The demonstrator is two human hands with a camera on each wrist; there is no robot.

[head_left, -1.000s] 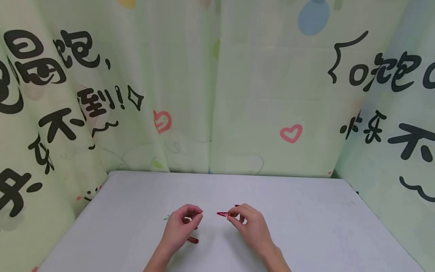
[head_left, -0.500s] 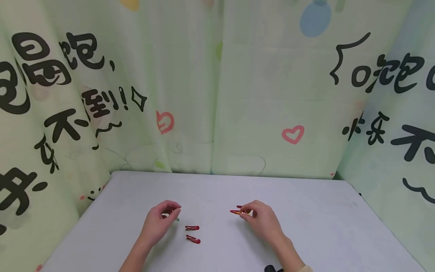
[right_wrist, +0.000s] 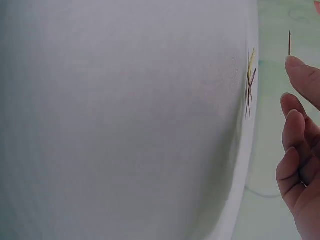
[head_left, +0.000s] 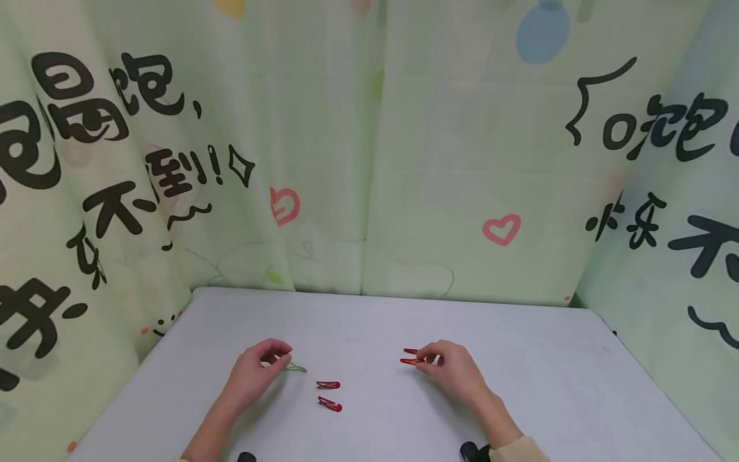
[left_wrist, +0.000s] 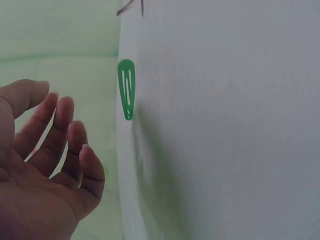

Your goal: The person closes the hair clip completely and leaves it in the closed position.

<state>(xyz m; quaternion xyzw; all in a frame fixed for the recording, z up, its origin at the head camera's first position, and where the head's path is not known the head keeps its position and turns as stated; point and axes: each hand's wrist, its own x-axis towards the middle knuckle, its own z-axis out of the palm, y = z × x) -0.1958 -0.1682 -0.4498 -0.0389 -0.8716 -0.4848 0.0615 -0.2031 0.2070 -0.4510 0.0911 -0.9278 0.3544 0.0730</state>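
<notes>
On the left of the table my left hand hovers with its fingers loosely bent and holds nothing. Its fingertips overlap a green snap hair clip in the head view; the left wrist view shows that green clip apart from the fingers. Two red snap hair clips lie to its right, an upper one and a lower one. My right hand pinches a red hair clip; in the right wrist view its edge rises from the thumb tip. Another red clip lies just behind.
A white-covered table stands against a pale green patterned curtain. Thin dark red and yellow clips appear edge-on on the table in the right wrist view. Black wrist gear sits at the right wrist.
Both hands have moved apart, the left one leftward and the right one rightward with its red clip. The two red clips between the hands and the green clip have come into fuller view.
</notes>
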